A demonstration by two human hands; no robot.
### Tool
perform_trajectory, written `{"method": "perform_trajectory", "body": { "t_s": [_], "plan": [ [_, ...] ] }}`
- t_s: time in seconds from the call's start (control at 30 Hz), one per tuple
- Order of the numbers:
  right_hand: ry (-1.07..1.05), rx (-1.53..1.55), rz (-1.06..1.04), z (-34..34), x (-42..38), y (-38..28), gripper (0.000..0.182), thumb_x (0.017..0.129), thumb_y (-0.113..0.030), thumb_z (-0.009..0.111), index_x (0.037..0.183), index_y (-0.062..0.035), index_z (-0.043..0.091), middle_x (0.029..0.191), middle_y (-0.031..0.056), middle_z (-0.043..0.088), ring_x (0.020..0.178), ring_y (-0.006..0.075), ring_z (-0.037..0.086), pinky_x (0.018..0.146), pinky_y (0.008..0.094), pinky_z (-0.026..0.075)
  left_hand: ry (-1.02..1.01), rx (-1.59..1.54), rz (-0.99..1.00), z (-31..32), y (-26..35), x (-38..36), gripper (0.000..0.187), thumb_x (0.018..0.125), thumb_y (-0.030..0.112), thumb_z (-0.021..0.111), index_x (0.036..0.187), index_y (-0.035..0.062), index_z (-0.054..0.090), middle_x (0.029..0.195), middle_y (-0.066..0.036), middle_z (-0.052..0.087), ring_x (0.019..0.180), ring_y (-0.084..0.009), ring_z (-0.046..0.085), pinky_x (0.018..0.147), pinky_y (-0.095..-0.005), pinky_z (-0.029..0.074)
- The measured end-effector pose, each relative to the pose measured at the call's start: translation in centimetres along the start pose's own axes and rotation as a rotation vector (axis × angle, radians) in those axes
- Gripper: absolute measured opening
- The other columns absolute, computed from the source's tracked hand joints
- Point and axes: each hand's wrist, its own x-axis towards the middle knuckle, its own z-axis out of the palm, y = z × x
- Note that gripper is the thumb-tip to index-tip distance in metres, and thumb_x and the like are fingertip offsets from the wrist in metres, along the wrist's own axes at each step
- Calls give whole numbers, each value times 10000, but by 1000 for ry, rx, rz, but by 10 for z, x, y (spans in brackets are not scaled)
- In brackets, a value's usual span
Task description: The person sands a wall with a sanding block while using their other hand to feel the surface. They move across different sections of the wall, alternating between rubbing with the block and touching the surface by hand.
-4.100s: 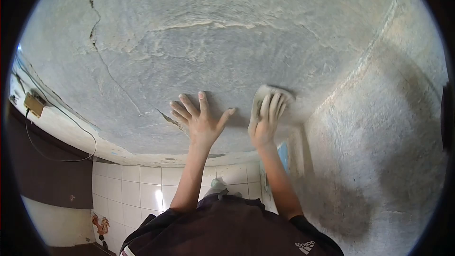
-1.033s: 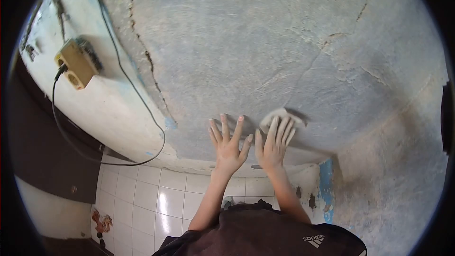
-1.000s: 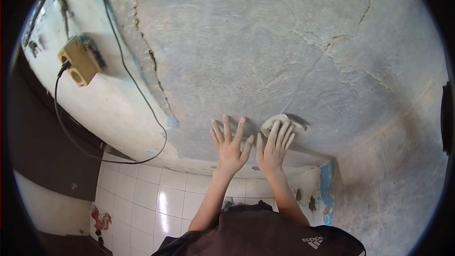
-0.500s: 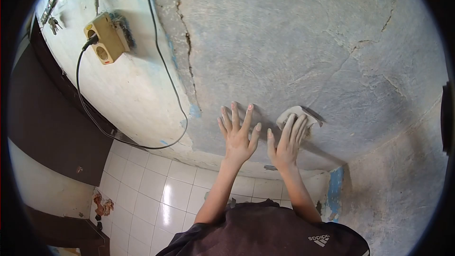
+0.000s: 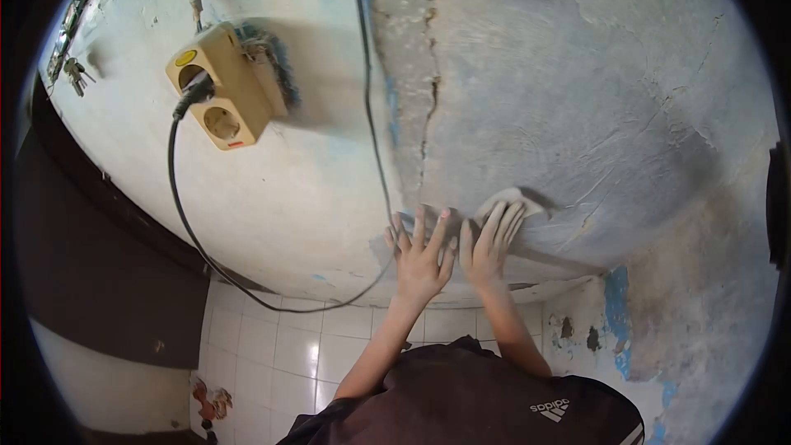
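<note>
Pale sheet (image 5: 512, 194), one, lies under the right hand (image 5: 488, 257), fingers straight, close together; left hand (image 5: 422, 268) spreads wide. Two-outlet block (image 5: 239, 91), one plug (image 5: 194, 92); shirt (image 5: 470, 395) reads "adidas".

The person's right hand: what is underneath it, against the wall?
Under the fingers of the right hand is a pale sheet, its edge showing past the fingertips. The fingers hide the rest, and the sheet covers the patch of grey wall behind it.
</note>
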Motion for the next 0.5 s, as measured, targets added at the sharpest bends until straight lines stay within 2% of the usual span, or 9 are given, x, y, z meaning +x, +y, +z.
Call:
{"method": "perform_trajectory", "body": {
  "t_s": [0.07,0.13,0.17,0.3,0.37,0.4,0.47,0.5],
  "plan": [
    [-45,18,40,11,1,-15,747,975,-336,476,1467,137,170,1522,391,67,1415,563,27,1124,636,30,-50,-28,51,-11,-18,0,608,909,324,603,1471,179,421,1579,-236,165,1420,-557,44,1106,-658,36],
    [23,27,29,-12,50,-32,738,969,-313,493,1468,130,177,1522,390,74,1421,551,32,1126,630,31,-54,-26,78,-17,-33,-6,634,910,329,599,1488,176,388,1578,-234,171,1425,-545,54,1106,-656,19],
    [62,20,35,-23,77,-42,734,967,-303,496,1472,124,178,1523,388,74,1425,543,36,1128,624,34,6,-92,67,-20,-36,-6,601,922,346,578,1480,204,410,1545,-207,291,1386,-517,242,1095,-674,41],
    [148,-20,9,-41,133,-66,719,961,-286,502,1478,106,193,1524,383,93,1433,523,61,1135,611,52,-87,-89,134,-28,-56,-12,605,923,341,576,1481,183,405,1526,-244,303,1387,-535,209,1090,-683,52],
    [104,-90,4,-23,105,-73,712,959,-295,503,1471,107,215,1514,388,122,1425,530,93,1133,613,72,-176,-131,80,-29,-64,-16,638,917,283,580,1500,149,358,1542,-329,156,1415,-559,51,1106,-653,5],
    [59,-129,-31,-9,87,-73,705,956,-303,503,1463,109,236,1504,393,150,1416,538,124,1132,615,91,-211,-144,101,-29,-67,-17,638,917,283,580,1500,149,358,1542,-329,156,1415,-559,51,1106,-653,5],
    [-97,-116,14,24,20,-75,690,959,-333,490,1441,114,279,1475,405,209,1393,553,183,1124,623,135,-131,-188,75,-29,-76,-19,604,909,228,566,1484,150,395,1508,-329,247,1361,-614,148,1079,-697,100],
    [-100,-131,41,37,-14,-73,690,959,-333,490,1441,114,279,1475,405,209,1393,553,183,1124,623,135,-132,-180,98,-27,-81,-21,608,900,180,558,1484,149,394,1522,-324,214,1358,-619,147,1079,-694,110]
  ]
}}
